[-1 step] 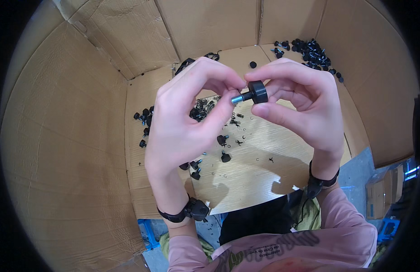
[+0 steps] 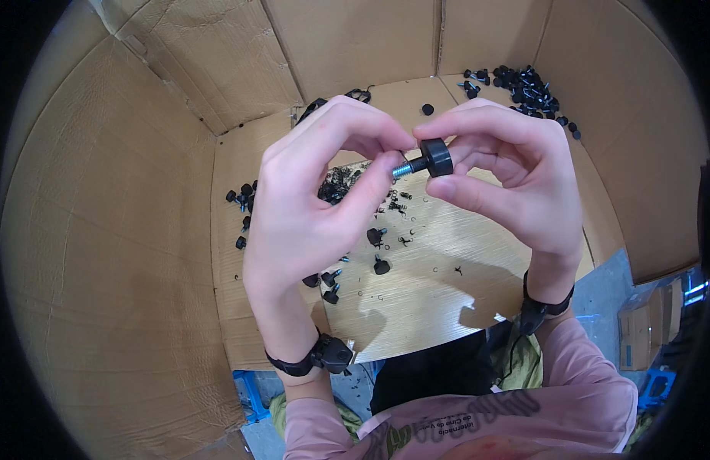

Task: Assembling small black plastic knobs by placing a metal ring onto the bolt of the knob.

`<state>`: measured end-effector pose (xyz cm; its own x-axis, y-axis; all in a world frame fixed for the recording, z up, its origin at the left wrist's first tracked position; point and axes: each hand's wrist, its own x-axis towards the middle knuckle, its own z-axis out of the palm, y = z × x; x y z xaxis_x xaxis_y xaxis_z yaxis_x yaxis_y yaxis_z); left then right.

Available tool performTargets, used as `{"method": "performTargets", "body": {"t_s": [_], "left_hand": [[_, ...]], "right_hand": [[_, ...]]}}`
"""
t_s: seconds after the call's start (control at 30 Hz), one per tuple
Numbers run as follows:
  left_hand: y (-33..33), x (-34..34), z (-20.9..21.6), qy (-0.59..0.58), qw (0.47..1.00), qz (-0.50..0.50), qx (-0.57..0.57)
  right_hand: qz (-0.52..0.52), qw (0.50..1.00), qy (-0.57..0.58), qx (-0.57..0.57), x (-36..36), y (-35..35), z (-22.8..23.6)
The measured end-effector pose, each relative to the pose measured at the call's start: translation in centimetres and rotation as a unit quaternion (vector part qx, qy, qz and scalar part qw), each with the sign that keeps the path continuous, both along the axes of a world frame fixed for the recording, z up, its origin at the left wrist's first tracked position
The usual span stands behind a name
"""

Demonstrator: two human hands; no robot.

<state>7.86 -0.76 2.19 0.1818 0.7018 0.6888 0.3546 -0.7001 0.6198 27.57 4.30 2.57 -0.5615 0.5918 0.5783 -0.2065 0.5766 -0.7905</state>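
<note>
Above the middle of the board I hold a black thumb screw [image 2: 437,158] with a round knob head and a bright threaded shank. My right hand [image 2: 523,172] grips the knob between thumb and fingers. The shank points left, to my left hand [image 2: 305,199], whose thumb and forefinger are closed in a pinch beside the threads. Whatever small piece may be between those fingertips is hidden. Beneath the hands lies a pile of small dark springs and clips [image 2: 341,184], partly covered by my left hand. Several similar thumb screws [image 2: 381,265] lie nearer me.
A heap of black thumb screws [image 2: 527,86] fills the far right corner. More screws [image 2: 241,197] lie along the left side. A lone black knob [image 2: 427,110] is behind my hands. Cardboard walls [image 2: 355,46] surround the wooden board [image 2: 424,299]. Tiny loose clips [image 2: 458,270] are scattered on it.
</note>
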Motion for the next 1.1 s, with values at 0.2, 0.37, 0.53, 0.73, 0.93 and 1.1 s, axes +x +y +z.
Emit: {"method": "performTargets", "body": {"t_s": [0.2, 0.37, 0.53, 0.73, 0.93, 1.1], "left_hand": [[-0.4, -0.5, 0.4, 0.025, 0.999, 0.003, 0.038], [-1.2, 0.2, 0.6, 0.023, 0.998, 0.051, 0.03], [-1.1, 0.9, 0.5, 0.001, 0.998, 0.058, 0.009], [0.3, 0.7, -0.2, -0.101, 0.995, 0.0, -0.02], [0.6, -0.8, -0.3, -0.047, 0.998, -0.035, -0.027], [0.0, -0.8, -0.2, -0.07, 0.991, -0.101, -0.059]], "right_hand": [[-0.03, 0.998, -0.019, 0.06, 0.1, 0.1, 0.1], [-0.075, 0.992, 0.018, 0.103, -0.7, -0.3, -0.1], [-0.074, 0.991, 0.099, 0.056, -0.7, -0.7, 0.0], [0.009, 0.997, 0.082, -0.014, -0.5, -1.0, 0.0], [0.017, 0.999, 0.017, 0.029, -0.3, -0.3, 0.0], [-0.017, 0.997, 0.043, -0.06, -0.6, -0.9, 0.3]]}}
